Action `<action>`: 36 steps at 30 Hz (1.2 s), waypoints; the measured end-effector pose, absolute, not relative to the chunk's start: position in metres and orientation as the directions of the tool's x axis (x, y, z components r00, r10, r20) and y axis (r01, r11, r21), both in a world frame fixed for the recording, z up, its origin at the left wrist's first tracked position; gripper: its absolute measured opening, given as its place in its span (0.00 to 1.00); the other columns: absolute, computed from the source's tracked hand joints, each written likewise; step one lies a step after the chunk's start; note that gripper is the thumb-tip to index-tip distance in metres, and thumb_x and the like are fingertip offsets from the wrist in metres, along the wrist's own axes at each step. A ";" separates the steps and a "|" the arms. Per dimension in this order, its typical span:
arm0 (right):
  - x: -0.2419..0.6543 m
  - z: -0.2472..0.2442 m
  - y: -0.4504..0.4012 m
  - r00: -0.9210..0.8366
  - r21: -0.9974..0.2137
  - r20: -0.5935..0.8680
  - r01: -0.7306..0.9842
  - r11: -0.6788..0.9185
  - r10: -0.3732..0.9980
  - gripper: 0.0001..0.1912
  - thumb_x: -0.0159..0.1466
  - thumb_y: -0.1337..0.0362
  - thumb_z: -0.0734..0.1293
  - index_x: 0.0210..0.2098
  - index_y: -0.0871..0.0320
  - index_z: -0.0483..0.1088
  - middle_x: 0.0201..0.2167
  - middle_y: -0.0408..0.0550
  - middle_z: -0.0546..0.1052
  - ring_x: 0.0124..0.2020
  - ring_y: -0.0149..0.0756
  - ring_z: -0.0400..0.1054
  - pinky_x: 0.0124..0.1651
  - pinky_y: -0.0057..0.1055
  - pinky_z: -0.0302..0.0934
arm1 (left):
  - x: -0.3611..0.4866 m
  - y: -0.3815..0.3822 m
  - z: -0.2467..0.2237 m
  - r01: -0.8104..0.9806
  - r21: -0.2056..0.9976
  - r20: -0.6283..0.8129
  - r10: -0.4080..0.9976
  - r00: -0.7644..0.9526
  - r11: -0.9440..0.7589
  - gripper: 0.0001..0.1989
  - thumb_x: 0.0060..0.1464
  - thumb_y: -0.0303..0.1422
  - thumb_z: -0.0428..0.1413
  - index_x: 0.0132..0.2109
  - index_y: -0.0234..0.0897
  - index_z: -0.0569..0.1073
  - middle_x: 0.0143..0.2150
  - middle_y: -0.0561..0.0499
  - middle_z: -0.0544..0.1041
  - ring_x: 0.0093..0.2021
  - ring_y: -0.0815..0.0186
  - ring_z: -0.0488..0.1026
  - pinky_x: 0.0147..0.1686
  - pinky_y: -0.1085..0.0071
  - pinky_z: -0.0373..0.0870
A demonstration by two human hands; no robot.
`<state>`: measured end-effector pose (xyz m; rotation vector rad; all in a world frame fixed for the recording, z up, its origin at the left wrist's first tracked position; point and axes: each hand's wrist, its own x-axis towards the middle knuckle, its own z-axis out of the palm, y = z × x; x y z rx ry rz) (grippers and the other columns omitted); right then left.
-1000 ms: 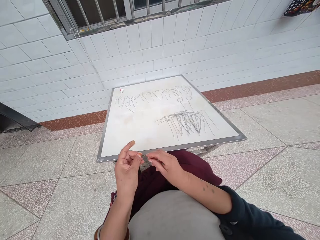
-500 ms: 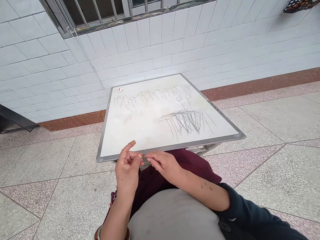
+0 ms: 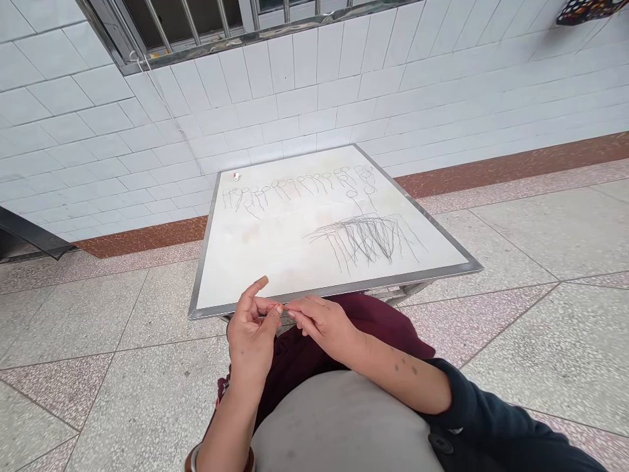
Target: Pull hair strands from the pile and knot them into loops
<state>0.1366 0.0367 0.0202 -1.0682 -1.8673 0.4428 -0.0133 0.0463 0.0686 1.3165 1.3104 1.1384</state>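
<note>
Both hands meet just past the near edge of a white table [image 3: 275,262] with a metal rim. My left hand [image 3: 255,321] pinches with thumb against a finger, while another finger points up and away. My right hand [image 3: 322,321] has its thumb and fingers pressed together, their tips touching or almost touching the left fingertips. Whatever lies between the fingertips is too small to make out. Dark thin strands [image 3: 371,239] lie in a dense bundle on the table's right part. Several looped strands [image 3: 295,187] form a row along its far side.
A small white and red item [image 3: 236,177] sits at the table's far left corner. Behind the table stands a white tiled wall [image 3: 295,98] with a barred window [image 3: 196,26]. Dark red cloth [image 3: 388,328] covers my lap.
My left thumb has moved slightly right, closer to the right fingertips. My right hand and the strands on the table look the same.
</note>
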 end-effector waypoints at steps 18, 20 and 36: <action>0.143 0.017 0.033 -0.279 -0.829 0.329 0.372 0.417 0.902 0.10 0.71 0.65 0.55 0.39 0.55 0.67 0.31 0.41 0.72 0.25 0.25 0.66 0.33 0.24 0.64 | -0.032 0.054 0.071 0.062 0.998 0.015 0.995 -0.098 -0.009 0.23 0.48 0.33 0.62 0.53 0.39 0.72 0.29 0.55 0.73 0.30 0.71 0.69 0.35 0.73 0.70; 0.148 0.016 0.032 -0.278 -0.827 0.304 0.397 0.397 0.911 0.10 0.71 0.64 0.56 0.39 0.55 0.68 0.32 0.41 0.72 0.26 0.26 0.67 0.33 0.25 0.63 | -0.038 0.055 0.072 0.039 0.999 0.031 0.989 -0.143 -0.026 0.22 0.47 0.33 0.63 0.52 0.39 0.73 0.30 0.55 0.74 0.31 0.71 0.69 0.35 0.73 0.70; 0.156 0.033 0.043 -0.238 -0.540 0.554 0.627 0.562 0.798 0.07 0.68 0.63 0.62 0.41 0.57 0.71 0.32 0.47 0.77 0.34 0.37 0.65 0.37 0.31 0.62 | -0.037 0.053 0.081 0.083 0.997 0.004 0.997 -0.073 0.002 0.24 0.47 0.32 0.62 0.53 0.39 0.72 0.29 0.55 0.74 0.31 0.70 0.69 0.35 0.73 0.69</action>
